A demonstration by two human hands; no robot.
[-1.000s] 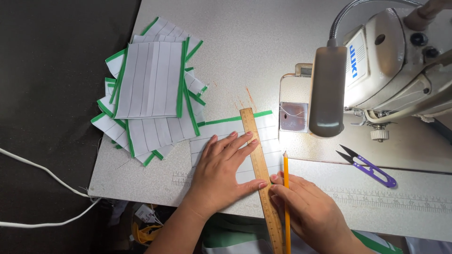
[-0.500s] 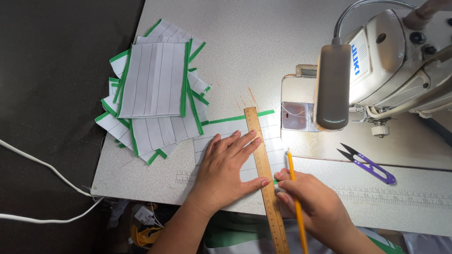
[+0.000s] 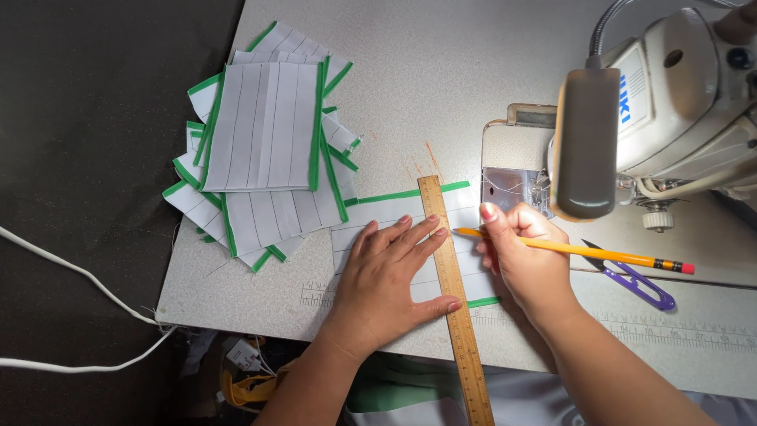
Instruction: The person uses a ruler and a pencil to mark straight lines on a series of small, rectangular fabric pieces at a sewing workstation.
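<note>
My left hand (image 3: 390,276) lies flat, pinning the white cloth (image 3: 378,217) and wooden ruler (image 3: 453,300) to the table (image 3: 441,79). My right hand (image 3: 524,256) pinches a yellow pencil (image 3: 576,251), tip at the ruler's edge. Sewing machine (image 3: 670,110) and lamp (image 3: 587,142) crowd close; purple snips (image 3: 635,280) lie nearby, stacked cloths (image 3: 264,134) left.

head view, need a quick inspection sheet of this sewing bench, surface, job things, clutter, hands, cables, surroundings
surface: pale grey speckled table with printed measuring scales along its near edge.
job's things: white pleated fabric piece edged in green, under a wooden ruler; yellow pencil.
clutter: stack of finished pleated pieces; purple thread snips.
grippers: left hand pressed flat on fabric and ruler; right hand holds the pencil, tip at the ruler's edge.
cables: white cable across the dark floor.
surroundings: white sewing machine with a grey lamp.
</note>
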